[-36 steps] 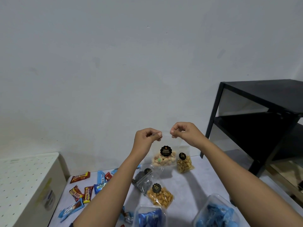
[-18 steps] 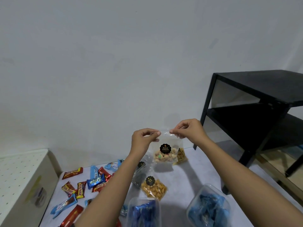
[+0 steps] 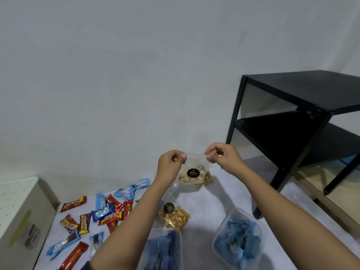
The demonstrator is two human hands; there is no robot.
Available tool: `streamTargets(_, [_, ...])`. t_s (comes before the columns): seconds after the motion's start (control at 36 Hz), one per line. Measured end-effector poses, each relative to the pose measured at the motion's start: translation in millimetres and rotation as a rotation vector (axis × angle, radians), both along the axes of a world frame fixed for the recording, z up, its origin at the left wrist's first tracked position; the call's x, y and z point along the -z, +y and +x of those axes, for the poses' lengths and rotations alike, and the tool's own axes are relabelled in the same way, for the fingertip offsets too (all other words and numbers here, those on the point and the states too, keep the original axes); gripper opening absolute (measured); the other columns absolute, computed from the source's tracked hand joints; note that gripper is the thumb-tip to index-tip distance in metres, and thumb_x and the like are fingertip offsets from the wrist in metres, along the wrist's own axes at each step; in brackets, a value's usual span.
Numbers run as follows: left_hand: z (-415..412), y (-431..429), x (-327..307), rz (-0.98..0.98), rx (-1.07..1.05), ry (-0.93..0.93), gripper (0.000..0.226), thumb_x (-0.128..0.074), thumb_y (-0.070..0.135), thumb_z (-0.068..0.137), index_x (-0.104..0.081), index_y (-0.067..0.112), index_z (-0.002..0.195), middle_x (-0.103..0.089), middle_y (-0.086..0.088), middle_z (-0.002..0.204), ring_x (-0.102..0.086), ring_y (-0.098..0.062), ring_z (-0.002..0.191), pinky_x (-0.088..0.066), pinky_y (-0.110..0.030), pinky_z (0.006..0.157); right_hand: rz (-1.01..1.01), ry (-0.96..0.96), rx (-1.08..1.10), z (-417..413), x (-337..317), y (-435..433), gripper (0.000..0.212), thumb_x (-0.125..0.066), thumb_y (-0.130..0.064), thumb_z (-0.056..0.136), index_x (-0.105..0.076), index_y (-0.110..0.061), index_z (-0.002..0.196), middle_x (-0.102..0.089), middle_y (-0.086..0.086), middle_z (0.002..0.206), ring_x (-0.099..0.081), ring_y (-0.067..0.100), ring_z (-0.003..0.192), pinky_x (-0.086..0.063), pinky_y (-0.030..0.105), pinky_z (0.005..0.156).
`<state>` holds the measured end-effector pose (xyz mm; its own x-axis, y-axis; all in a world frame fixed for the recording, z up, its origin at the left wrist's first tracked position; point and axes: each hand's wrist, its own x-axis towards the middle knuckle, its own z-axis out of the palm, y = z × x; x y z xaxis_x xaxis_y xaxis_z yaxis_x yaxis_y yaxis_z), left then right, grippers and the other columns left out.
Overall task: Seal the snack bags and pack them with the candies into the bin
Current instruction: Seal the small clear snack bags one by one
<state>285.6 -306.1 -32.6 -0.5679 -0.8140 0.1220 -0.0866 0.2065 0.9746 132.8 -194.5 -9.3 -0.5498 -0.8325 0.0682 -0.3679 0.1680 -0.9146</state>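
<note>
Seen from the head camera, looking forward and down: a person holds a clear snack bag (image 3: 191, 173) of pale biscuits up in the air above a grey table (image 3: 218, 201), close to a white wall. The left hand (image 3: 169, 165) pinches the bag's top left corner between thumb and forefinger, the other fingers curled in. The right hand (image 3: 222, 156) pinches the top right corner the same way, so the zip strip is stretched flat between them. To seal it well, the strip probably needs to stay taut and level while one pinch slides along it from end to end, pressing firmly so no gap is left; whether it is already closed cannot be told. The bag has a round black label and hangs freely, touching nothing else. Just behind it a second bag of nuts (image 3: 206, 179) is partly hidden. Lower down, another bag of golden snacks (image 3: 174, 217) lies on the table. Loose candies (image 3: 101, 211) in red and blue wrappers are scattered to the left. Two clear tubs (image 3: 237, 240) of blue-wrapped sweets sit nearest the viewer.
</note>
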Motion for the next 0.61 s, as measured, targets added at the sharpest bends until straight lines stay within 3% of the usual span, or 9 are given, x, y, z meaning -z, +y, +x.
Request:
streamTargets(0.08, [-5, 7, 9, 0.003, 0.010, -0.011, 0.013, -0.057, 0.008, 0.089, -0.061, 0.012, 0.078, -0.062, 0.001, 0.070, -0.059, -0.010, 0.068, -0.046, -0.012, 0.065, 0.003, -0.002, 0.016, -8, 16, 2, 0.033, -0.065, 0.010, 0.078, -0.065, -0.022, 0.067, -0.056, -0.003, 0.056, -0.052, 0.009, 0.060, -0.050, 0.019, 0.061])
streamTargets(0.14, [-8, 12, 17, 0.019, 0.024, -0.016, 0.014, -0.056, 0.008, 0.089, -0.061, 0.015, 0.077, -0.061, 0.001, 0.071, -0.058, -0.010, 0.069, -0.046, -0.017, 0.069, 0.010, -0.032, 0.021, -11, 24, 6, 0.032, -0.064, 0.012, 0.078, -0.066, -0.018, 0.069, -0.056, -0.005, 0.052, -0.053, 0.009, 0.056, -0.051, 0.023, 0.061])
streamTargets(0.25, [-10, 17, 38, 0.057, 0.107, -0.045, 0.018, -0.055, 0.010, 0.091, -0.058, 0.020, 0.077, -0.060, 0.003, 0.073, -0.060, -0.011, 0.070, -0.046, -0.021, 0.072, 0.122, -0.072, -0.053, -15, 34, 21, 0.018, -0.064, 0.005, 0.081, -0.066, -0.013, 0.077, -0.060, 0.006, 0.063, -0.059, 0.009, 0.056, -0.050, 0.015, 0.054])
streamTargets(0.33, [-12, 20, 54, 0.048, 0.224, -0.129, 0.013, -0.057, 0.011, 0.090, -0.058, 0.018, 0.079, -0.061, 0.003, 0.073, -0.060, -0.006, 0.068, -0.046, -0.020, 0.073, 0.226, -0.045, -0.159, -16, 42, 28, 0.008, -0.069, -0.003, 0.080, -0.069, -0.011, 0.083, -0.064, 0.000, 0.068, -0.060, 0.001, 0.056, -0.048, 0.013, 0.056])
streamTargets(0.42, [-18, 27, 69, 0.040, 0.281, -0.204, 0.017, -0.058, 0.009, 0.088, -0.059, 0.022, 0.077, -0.061, 0.001, 0.073, -0.057, -0.015, 0.073, -0.047, -0.031, 0.077, 0.262, 0.012, -0.208, -10, 53, 29, 0.004, -0.069, -0.005, 0.080, -0.071, -0.003, 0.084, -0.064, -0.005, 0.070, -0.059, -0.001, 0.057, -0.046, 0.009, 0.058])
streamTargets(0.53, [-22, 34, 78, 0.051, 0.285, -0.202, 0.016, -0.056, 0.011, 0.090, -0.060, 0.021, 0.078, -0.059, 0.003, 0.071, -0.054, -0.009, 0.067, -0.043, -0.019, 0.066, 0.312, 0.076, -0.207, -7, 67, 28, 0.007, -0.069, -0.010, 0.082, -0.069, -0.013, 0.075, -0.060, -0.004, 0.067, -0.057, 0.008, 0.063, -0.046, 0.013, 0.059])
streamTargets(0.61, [-25, 36, 83, 0.064, 0.303, -0.205, 0.011, -0.056, 0.011, 0.090, -0.061, 0.016, 0.081, -0.060, 0.004, 0.071, -0.054, 0.002, 0.063, -0.043, -0.013, 0.067, 0.357, 0.203, -0.171, -11, 78, 28, 0.024, -0.060, -0.010, 0.081, -0.063, -0.027, 0.065, -0.058, -0.013, 0.064, -0.056, 0.010, 0.066, -0.049, 0.029, 0.068])
